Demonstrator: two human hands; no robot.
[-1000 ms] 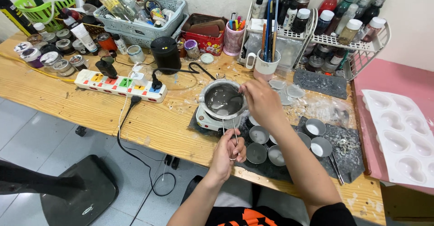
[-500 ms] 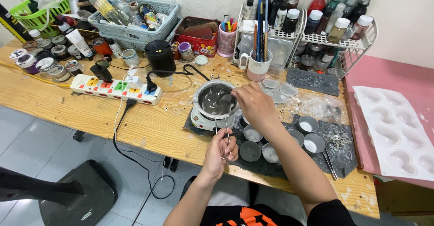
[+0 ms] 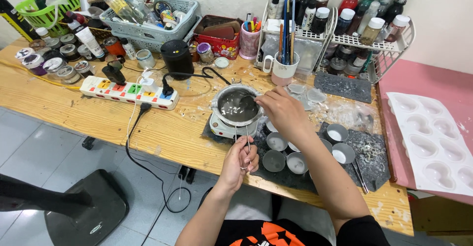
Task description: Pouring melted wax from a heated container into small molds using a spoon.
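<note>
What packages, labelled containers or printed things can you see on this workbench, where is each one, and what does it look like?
Red tin box: back of bench, rectangular, printed pattern.
White tube: back left, leaning, printed label.
Clear plastic bottle: lying in the grey basket, yellowish label.
Dark bottles: white wire rack, back right, white caps.
Power strip: left of the melting pot, white, coloured switches.
No screens or signs.

A home craft workshop, probably for candle making: a cluttered wooden surface (image 3: 59, 113) carries a melting pot (image 3: 238, 105) on a small hotplate (image 3: 226, 128), metal tins (image 3: 281, 150), bottle racks (image 3: 345, 29) and a white mould tray (image 3: 433, 137).
</note>
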